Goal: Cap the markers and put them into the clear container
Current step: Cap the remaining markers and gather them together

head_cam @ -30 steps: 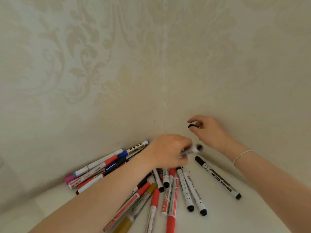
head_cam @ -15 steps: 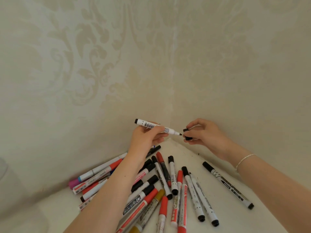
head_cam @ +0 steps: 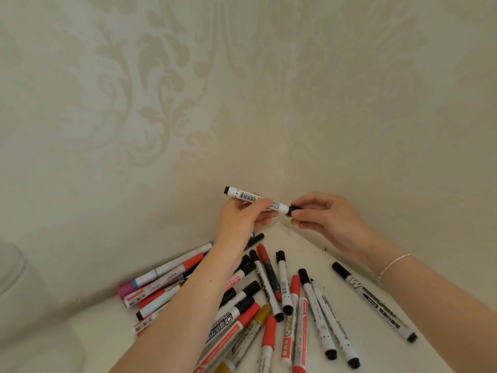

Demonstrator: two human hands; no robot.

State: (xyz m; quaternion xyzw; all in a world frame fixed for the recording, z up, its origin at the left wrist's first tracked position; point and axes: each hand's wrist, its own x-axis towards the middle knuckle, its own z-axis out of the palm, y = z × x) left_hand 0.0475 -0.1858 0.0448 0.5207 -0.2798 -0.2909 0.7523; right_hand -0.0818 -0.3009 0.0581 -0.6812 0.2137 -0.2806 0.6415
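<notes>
My left hand holds a white marker with a barcode label, raised above the table and pointing right. My right hand pinches a black cap that sits on the marker's right tip. Below my hands a pile of markers with black, red, gold, blue and pink caps lies on the white table. One black-capped white marker lies apart on the right. The clear container shows only as a faint glassy shape at the left edge.
Two wallpapered walls meet in a corner right behind my hands and close in the table at the back and on both sides. A thin bracelet circles my right wrist.
My left hand picked the white marker out of the pile and lifted it. My right hand brought the black cap to the marker's tip, where it now sits.
</notes>
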